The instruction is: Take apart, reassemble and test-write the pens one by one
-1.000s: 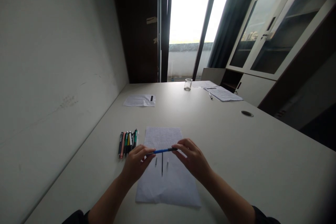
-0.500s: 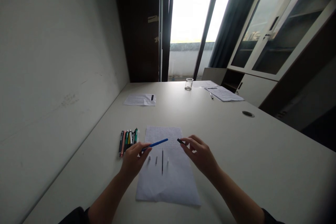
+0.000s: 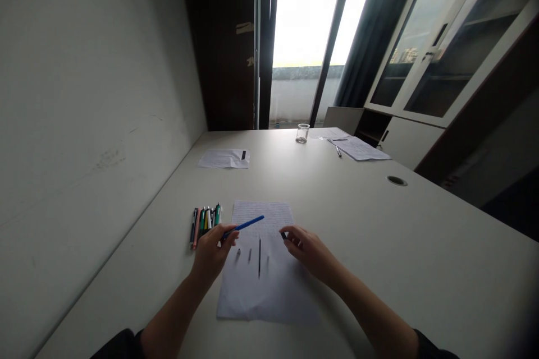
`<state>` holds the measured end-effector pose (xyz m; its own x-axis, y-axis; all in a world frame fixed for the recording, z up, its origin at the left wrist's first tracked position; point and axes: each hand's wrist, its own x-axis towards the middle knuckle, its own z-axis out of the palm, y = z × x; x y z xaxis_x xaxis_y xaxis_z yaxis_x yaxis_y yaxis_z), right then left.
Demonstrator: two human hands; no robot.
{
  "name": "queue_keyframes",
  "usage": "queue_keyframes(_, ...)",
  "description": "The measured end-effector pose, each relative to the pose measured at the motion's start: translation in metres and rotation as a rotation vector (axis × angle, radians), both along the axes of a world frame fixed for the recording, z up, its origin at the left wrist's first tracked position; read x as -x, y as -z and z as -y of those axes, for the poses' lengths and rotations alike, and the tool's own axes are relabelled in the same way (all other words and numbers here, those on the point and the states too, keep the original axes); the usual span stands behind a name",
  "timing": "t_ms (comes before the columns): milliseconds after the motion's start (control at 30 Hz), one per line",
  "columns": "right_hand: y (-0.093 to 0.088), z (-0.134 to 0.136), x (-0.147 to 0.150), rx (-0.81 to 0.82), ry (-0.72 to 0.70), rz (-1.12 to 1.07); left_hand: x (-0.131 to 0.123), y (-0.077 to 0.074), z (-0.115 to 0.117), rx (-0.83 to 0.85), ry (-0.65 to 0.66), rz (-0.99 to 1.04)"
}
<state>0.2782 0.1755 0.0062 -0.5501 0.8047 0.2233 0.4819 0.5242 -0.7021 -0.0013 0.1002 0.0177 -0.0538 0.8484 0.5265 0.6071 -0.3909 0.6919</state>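
My left hand is closed on a blue pen barrel, which tilts up to the right above the paper sheet. Across from it, my right hand pinches a small black piece, mostly covered by the fingers; its exact kind is unclear. On the sheet between the hands lies a thin dark pen refill. To the refill's left are a thin spring-like piece and a small pen tip. A pale, small part sits to its right.
Several pens lie in a row left of the sheet, by my left hand. Farther back are a sheet with a black strip, a glass, and stacked papers with a pen. A wall borders the table's left side.
My right hand has shifted slightly left and lower with the black piece, now turned more downward. My left hand has moved a little left with the blue barrel.
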Motion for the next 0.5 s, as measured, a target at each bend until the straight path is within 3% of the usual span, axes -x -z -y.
queue_keyframes(233,-0.003,0.006,0.004,0.061,-0.106,-0.009,0.0,-0.002,-0.001,0.009,-0.005,0.008)
queue_keyframes(500,-0.009,0.011,0.009,0.027,-0.129,0.034,-0.002,-0.002,0.0,0.033,-0.007,0.048)
